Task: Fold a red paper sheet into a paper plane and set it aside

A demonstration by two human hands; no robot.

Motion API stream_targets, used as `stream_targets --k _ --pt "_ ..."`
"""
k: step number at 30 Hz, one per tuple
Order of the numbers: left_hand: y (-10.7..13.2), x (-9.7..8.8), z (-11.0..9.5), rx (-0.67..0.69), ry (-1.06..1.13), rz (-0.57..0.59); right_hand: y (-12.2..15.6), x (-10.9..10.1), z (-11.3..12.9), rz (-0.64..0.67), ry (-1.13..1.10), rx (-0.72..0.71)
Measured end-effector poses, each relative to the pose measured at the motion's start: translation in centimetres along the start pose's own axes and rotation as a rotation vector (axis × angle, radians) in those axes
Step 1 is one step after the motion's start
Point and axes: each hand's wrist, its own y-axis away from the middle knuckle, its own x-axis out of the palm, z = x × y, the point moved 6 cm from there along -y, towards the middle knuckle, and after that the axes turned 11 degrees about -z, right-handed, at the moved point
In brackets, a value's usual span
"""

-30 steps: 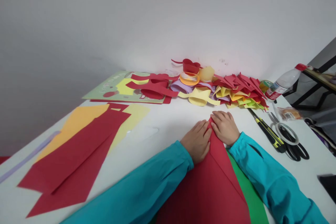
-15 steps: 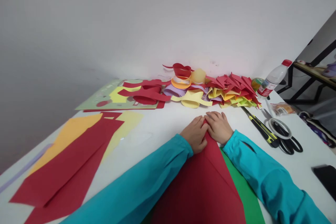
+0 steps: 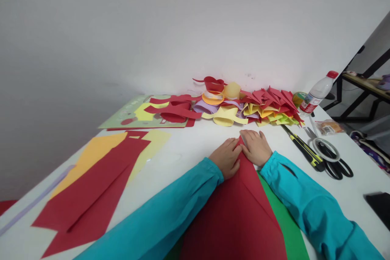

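A large red paper sheet (image 3: 237,207) lies folded to a point on the white table (image 3: 189,146), over a green sheet (image 3: 288,227). My left hand (image 3: 225,157) presses flat on the left side of the point, fingers stretched out together. My right hand (image 3: 256,146) lies flat on the right side of the point, fingers extended. Both hands touch the red paper at its tip, which shows between them. Both arms wear teal sleeves.
Red, orange and yellow sheets (image 3: 97,178) lie at the left. A heap of folded and curled paper shapes (image 3: 243,107) lines the wall, beside a green board (image 3: 134,111). At the right are a utility knife (image 3: 303,148), scissors (image 3: 333,162), a tape ring (image 3: 326,148), a bottle (image 3: 315,93) and a dark phone (image 3: 379,205).
The hands stay pressed on the tip of the red paper, barely shifting. The view has swung slightly, so everything sits a little differently in the picture.
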Motion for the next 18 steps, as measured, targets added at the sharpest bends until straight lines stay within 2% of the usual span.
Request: stream_targets --k 13,18 --pt "-0.32 -0.01 0.01 0.021 -0.021 0.01 -0.03 -0.32 0.15 0.005 -0.008 -0.053" --pt "-0.29 -0.17 -0.17 0.033 -0.04 0.006 0.01 -0.21 -0.06 -0.017 -0.035 -0.005"
